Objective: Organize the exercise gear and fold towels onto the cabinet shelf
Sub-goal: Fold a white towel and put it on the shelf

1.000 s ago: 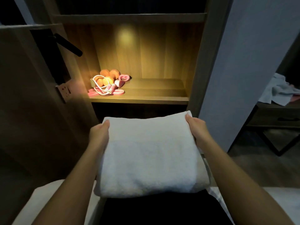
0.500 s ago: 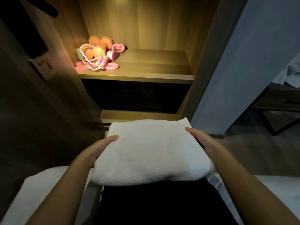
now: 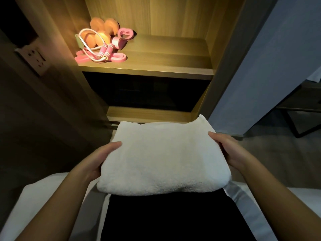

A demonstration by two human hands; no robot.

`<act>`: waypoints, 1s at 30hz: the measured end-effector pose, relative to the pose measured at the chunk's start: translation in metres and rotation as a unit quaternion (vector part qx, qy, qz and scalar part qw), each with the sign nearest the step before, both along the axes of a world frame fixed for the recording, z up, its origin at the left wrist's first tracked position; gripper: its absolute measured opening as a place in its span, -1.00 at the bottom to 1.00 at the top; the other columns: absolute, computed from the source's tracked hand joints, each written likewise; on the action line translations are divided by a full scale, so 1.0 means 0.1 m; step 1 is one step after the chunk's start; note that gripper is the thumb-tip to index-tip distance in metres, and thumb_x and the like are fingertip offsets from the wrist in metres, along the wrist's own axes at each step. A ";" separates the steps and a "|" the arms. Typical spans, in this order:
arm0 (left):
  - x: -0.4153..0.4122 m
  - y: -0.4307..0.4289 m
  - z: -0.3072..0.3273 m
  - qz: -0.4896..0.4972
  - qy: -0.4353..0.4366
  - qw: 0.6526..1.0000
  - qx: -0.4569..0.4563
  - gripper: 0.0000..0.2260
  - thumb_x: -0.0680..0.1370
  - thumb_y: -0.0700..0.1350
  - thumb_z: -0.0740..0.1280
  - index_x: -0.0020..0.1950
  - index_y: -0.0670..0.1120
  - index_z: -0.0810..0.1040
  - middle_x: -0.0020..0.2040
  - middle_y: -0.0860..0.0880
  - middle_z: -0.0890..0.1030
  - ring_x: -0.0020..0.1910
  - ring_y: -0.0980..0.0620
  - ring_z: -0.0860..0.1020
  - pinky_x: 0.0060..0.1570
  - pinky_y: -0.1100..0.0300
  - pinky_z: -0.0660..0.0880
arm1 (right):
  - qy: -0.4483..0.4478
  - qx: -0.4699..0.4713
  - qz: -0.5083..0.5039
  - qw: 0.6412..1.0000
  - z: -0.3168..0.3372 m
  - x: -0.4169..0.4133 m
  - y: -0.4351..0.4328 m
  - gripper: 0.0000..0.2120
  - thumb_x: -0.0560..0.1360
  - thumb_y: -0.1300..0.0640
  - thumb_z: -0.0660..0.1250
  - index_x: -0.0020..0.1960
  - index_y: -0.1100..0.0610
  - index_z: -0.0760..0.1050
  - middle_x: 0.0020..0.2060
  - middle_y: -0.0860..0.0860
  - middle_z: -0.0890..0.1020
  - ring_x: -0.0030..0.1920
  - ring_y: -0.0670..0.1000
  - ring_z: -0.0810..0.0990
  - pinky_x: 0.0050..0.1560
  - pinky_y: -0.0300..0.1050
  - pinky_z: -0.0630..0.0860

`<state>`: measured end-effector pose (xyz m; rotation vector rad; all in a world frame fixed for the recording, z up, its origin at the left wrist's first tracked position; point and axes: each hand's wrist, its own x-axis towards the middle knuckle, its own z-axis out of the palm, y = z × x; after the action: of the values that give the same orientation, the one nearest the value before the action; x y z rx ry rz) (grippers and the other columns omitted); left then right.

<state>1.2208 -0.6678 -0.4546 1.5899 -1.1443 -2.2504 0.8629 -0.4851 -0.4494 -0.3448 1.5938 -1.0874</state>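
A folded white towel [image 3: 163, 157] is held flat in front of me, below the lit cabinet shelf [image 3: 165, 66]. My left hand [image 3: 99, 159] grips its left edge, thumb on top. My right hand [image 3: 231, 150] grips its right edge the same way. On the shelf's left end lie orange dumbbells [image 3: 102, 32], a pink jump rope [image 3: 102, 52] and pink resistance bands [image 3: 124, 35]. The right part of the shelf is bare wood.
A dark compartment [image 3: 145, 91] sits under the lit shelf, with a lower wooden ledge [image 3: 149, 115] just beyond the towel. A wall socket [image 3: 35, 58] is on the left panel. A dark side table [image 3: 302, 108] stands at right. White bedding [image 3: 34, 206] lies beneath my arms.
The view has tilted down and closer to the cabinet, so the shelf sits higher in frame. My hands have slid back along the towel's sides, and the towel is lower.
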 end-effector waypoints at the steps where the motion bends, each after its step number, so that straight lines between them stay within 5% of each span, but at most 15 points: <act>1: -0.05 -0.05 0.03 -0.007 -0.004 1.000 0.002 -0.54 0.37 0.11 0.42 0.19 -0.09 0.57 0.01 -0.14 0.71 -0.07 -0.12 0.70 -0.09 0.00 0.53 | 0.011 -0.006 0.001 1.000 0.04 0.02 -0.06 -0.72 0.57 -0.06 0.28 0.13 0.09 0.59 0.01 0.08 0.71 -0.03 0.09 0.71 -0.11 -0.01 0.56; 6: -0.20 -0.23 0.19 -0.059 -0.010 0.997 -0.044 -0.46 0.36 0.07 0.47 0.29 -0.09 0.52 0.11 -0.14 0.68 0.08 -0.16 0.65 0.04 -0.07 0.53 | 0.096 -0.013 0.031 0.995 0.29 0.07 -0.28 -0.75 0.60 -0.07 0.23 0.11 0.06 0.56 -0.04 0.05 0.71 0.00 0.08 0.67 -0.09 -0.02 0.56; 12: -0.31 -0.42 0.72 -0.028 0.066 0.982 -0.176 -0.59 0.42 0.05 0.37 0.22 -0.08 0.55 0.04 -0.10 0.70 -0.04 -0.09 0.69 -0.19 0.08 0.57 | 0.113 -0.093 -0.014 0.989 0.81 -0.13 -0.45 -0.80 0.57 0.01 0.29 -0.05 0.08 0.63 -0.10 0.03 0.72 -0.13 -0.01 0.70 -0.11 -0.02 0.54; 15: -0.46 -0.55 1.15 0.026 0.095 0.955 -0.281 -0.74 0.53 0.02 0.35 0.19 -0.02 0.56 0.00 -0.04 0.71 -0.06 -0.04 0.69 -0.23 0.13 0.60 | 0.186 -0.148 -0.022 0.971 1.15 -0.24 -0.61 -0.79 0.57 -0.10 0.27 0.01 -0.02 0.61 -0.03 -0.01 0.69 0.00 0.02 0.65 -0.03 0.00 0.54; 19: -0.60 -0.76 1.76 0.084 0.147 0.881 -0.441 -0.87 0.62 -0.16 0.26 0.11 -0.02 0.55 -0.08 0.05 0.72 -0.10 0.10 0.68 -0.15 0.25 0.62 | 0.316 -0.264 -0.059 0.909 1.65 -0.33 -0.85 -0.83 0.62 -0.12 0.19 0.01 -0.13 0.54 0.01 -0.13 0.63 0.06 -0.07 0.60 0.00 -0.09 0.53; 24: -0.67 -0.93 2.43 0.097 0.177 0.802 -0.562 -0.79 0.62 -0.18 0.27 0.24 -0.02 0.49 0.04 0.10 0.65 -0.05 0.19 0.65 -0.10 0.32 0.57 | 0.440 -0.396 -0.090 0.801 2.30 -0.36 -1.03 -0.84 0.59 -0.11 0.18 -0.08 -0.10 0.46 -0.19 -0.23 0.55 -0.21 -0.32 0.50 -0.22 -0.42 0.44; 30: -0.74 -1.01 2.93 0.094 0.190 0.727 -0.653 -0.64 0.53 0.09 0.31 0.32 0.09 0.44 0.19 0.11 0.60 0.15 0.12 0.60 0.09 0.22 0.55 | 0.492 -0.453 -0.140 0.730 2.75 -0.45 -1.17 -0.78 0.60 -0.08 0.19 -0.17 0.00 0.35 -0.36 -0.24 0.46 -0.33 -0.24 0.39 -0.30 -0.22 0.35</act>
<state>1.1472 -0.7691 -0.1612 0.5387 -1.6682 -0.9258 0.8182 -0.6021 -0.1741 -1.6012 1.8868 -2.1122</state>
